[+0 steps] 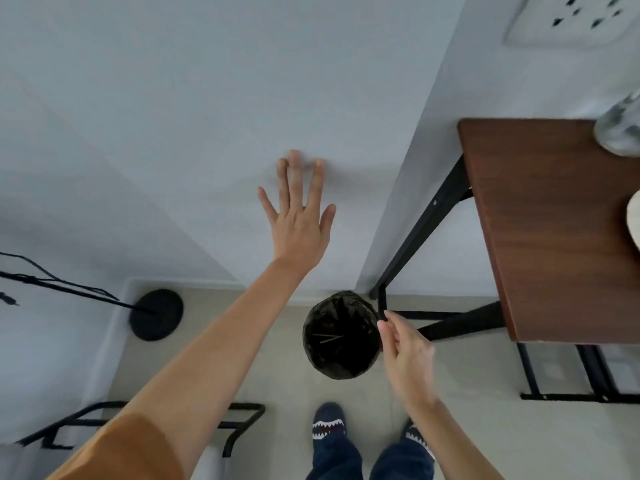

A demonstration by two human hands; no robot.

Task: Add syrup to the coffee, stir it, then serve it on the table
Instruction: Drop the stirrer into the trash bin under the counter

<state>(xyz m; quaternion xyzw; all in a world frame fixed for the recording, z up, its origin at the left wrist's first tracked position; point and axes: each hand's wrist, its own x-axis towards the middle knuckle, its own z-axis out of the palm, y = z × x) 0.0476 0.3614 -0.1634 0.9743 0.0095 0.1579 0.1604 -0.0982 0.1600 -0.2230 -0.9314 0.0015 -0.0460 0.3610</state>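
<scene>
My left hand [298, 216] is stretched forward with its fingers spread, flat against the white wall and holding nothing. My right hand [405, 355] hangs lower, just right of a black-lined trash bin [341, 336] on the floor, fingers loosely apart and empty. Thin sticks lie inside the bin. The brown wooden table [540, 220] stands at the right. No coffee cup or syrup is clearly visible; a blurred pale object [620, 129] and a white rim [635, 223] sit at the table's right edge.
Black metal table legs [426, 233] run down to the floor beside the bin. A black round stand base [156, 315] with cables sits at the left wall. A black metal frame [239, 420] is at bottom left. My feet [329, 424] stand below the bin.
</scene>
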